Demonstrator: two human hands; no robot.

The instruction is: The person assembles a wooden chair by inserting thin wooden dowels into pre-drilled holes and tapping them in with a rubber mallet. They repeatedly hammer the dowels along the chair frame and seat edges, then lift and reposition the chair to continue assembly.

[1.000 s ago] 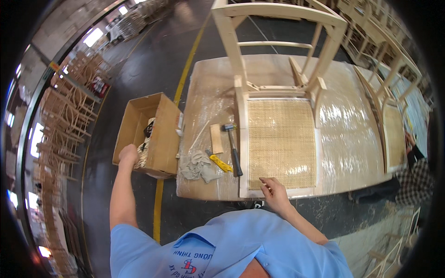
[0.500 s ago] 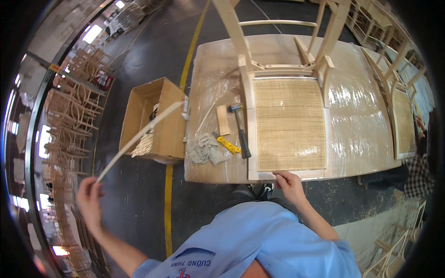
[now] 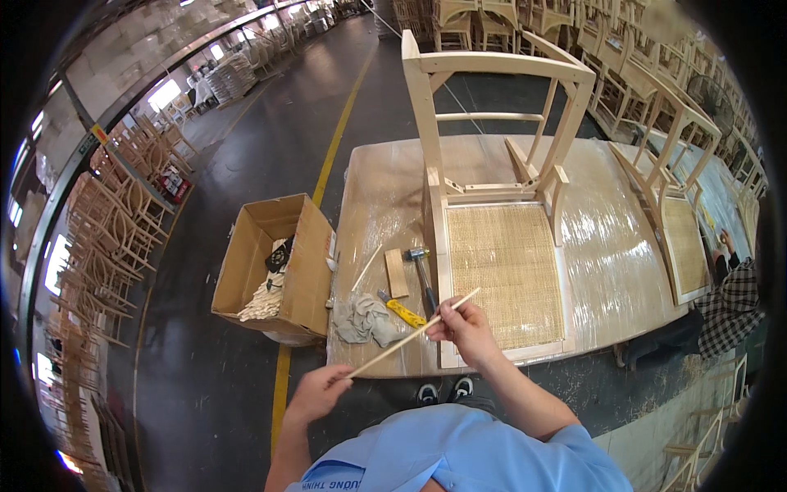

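Observation:
A thin pale wooden strip (image 3: 393,348) slants up to the right in front of the bench. My left hand (image 3: 320,394) pinches its lower end, and my right hand (image 3: 466,331) grips it close to the upper end. Behind my right hand, a pale wooden chair frame (image 3: 443,328) lies with its woven cane panel (image 3: 504,271) facing up and its legs raised at the far end. Left of the panel are a hammer (image 3: 425,279), a yellow utility knife (image 3: 405,312), a small wood block (image 3: 396,274) and a crumpled grey cloth (image 3: 361,318).
The chair rests on a plastic-wrapped bench (image 3: 611,271). At its left stands an open cardboard box (image 3: 307,271) holding several pale strips (image 3: 266,297). Another cane-panel chair (image 3: 684,238) lies at the right beside a person in a checked shirt (image 3: 734,307). Stacked chairs (image 3: 98,254) line the left side.
My left hand has brought the strip in from the far left. My right hand has left the frame's near edge and taken hold of the strip. The view has tilted up.

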